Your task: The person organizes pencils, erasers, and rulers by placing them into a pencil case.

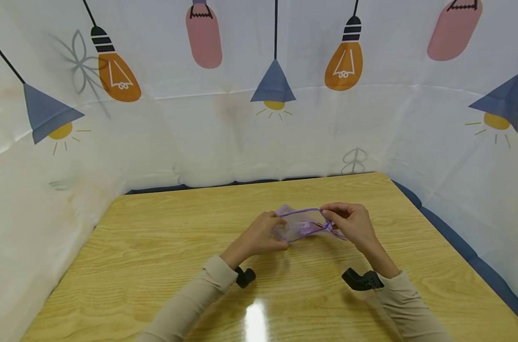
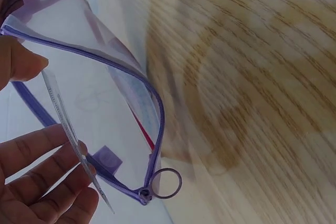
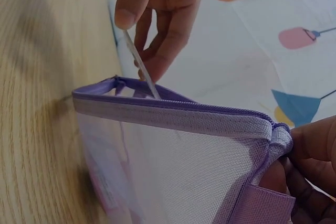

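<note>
A see-through mesh pouch (image 3: 184,161) with purple zipper edging is held above the table, its mouth spread wide. My right hand (image 1: 355,225) pinches one end of it; in the right wrist view those fingers (image 3: 315,150) grip the corner by a purple tab. My left hand (image 1: 263,232) holds a thin clear plastic piece with ruler-like markings (image 2: 68,124), thumb on one edge and fingertips on the other. Seen from the right wrist, that piece's lower end dips at the pouch mouth. A zipper ring (image 2: 166,183) hangs at the far end. Inside the pouch shows a red strip (image 2: 143,132).
The wooden table (image 1: 156,266) spreads under both hands. A white cloth (image 1: 225,133) printed with lamps and bulbs hangs behind and at the sides. Dark wrist straps (image 1: 363,280) sit at the cuffs of the beige sleeves (image 1: 199,289).
</note>
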The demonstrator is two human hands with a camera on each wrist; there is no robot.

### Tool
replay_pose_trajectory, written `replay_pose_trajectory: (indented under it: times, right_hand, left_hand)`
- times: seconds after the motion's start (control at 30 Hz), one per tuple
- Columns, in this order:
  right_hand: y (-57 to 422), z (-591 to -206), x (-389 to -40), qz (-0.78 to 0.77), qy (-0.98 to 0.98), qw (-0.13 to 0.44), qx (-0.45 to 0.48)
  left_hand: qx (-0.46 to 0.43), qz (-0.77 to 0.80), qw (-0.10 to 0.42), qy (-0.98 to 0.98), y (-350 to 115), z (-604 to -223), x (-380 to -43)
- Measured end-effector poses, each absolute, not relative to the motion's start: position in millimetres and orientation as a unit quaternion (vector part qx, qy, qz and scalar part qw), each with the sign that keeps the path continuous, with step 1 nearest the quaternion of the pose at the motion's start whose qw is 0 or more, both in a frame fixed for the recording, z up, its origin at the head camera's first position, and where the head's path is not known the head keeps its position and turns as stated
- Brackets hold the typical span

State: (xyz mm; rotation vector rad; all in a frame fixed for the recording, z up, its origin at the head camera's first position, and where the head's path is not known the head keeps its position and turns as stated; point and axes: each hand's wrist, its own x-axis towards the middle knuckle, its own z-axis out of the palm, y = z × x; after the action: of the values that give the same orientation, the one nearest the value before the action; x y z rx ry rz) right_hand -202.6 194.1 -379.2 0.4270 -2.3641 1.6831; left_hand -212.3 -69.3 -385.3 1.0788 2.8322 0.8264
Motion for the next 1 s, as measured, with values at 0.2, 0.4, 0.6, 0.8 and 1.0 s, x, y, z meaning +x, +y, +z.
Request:
replay_pose_trajectory:
  times: [0.2, 0.4, 0.6, 0.8, 1.0]
  right_hand:
    - [193.8, -379.1, -201.9, 0.572, -0.8, 0.104, 0.151]
    - [193.6, -378.4, -201.1, 0.574, -0.798, 0.1, 0.154]
    - [193.6, -377.3, -199.3, 0.577, -0.797, 0.096, 0.153]
    - [194.0, -377.4, -199.3, 0.576, -0.797, 0.092, 0.158]
    - [194.4, -378.4, -200.7, 0.572, -0.799, 0.091, 0.163]
  left_hand:
    - [0.345, 0.254, 0.006, 0.904, -61.6, -389.6, -215.8]
    - [0.348, 0.245, 0.009, 0.905, -54.3, -391.9, -217.6]
    - [0.354, 0.25, 0.0, 0.901, -50.0, -395.6, -219.9]
    - [0.354, 0.26, -0.002, 0.898, -48.3, -397.3, -221.5]
    - [0.371, 0.273, -0.006, 0.888, -45.7, -402.3, -224.0]
